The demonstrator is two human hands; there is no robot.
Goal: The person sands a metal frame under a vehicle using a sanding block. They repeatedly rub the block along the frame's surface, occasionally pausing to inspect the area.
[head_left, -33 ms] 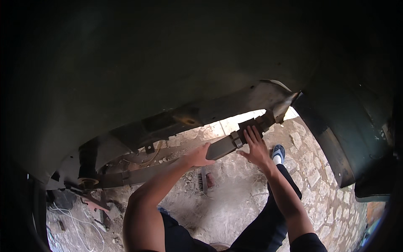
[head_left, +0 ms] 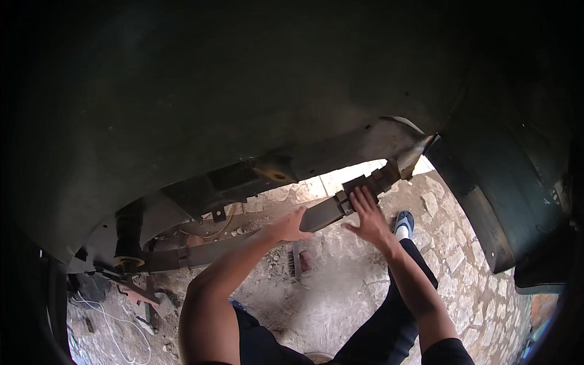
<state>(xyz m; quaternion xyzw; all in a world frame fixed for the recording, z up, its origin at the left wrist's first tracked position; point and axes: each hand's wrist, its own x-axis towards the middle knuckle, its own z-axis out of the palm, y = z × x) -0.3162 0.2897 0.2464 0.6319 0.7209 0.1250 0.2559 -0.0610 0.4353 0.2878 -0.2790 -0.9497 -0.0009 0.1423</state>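
A long rusty leaf spring (head_left: 213, 248) runs from lower left up to the right under a dark vehicle body (head_left: 243, 91). My left hand (head_left: 289, 226) is curled around the spring near its middle. My right hand (head_left: 368, 218) lies flat with fingers spread against the spring, just below a dark metal clamp (head_left: 360, 184) near the spring's upper end. Both forearms reach up from the lower edge.
Stone paving (head_left: 462, 267) and dusty ground lie below. A small tool (head_left: 299, 261) rests on the ground under the spring. My blue and white shoe (head_left: 403, 222) is near the right hand. A dark curved panel (head_left: 480, 207) hangs at right. A white cable (head_left: 115, 322) trails at lower left.
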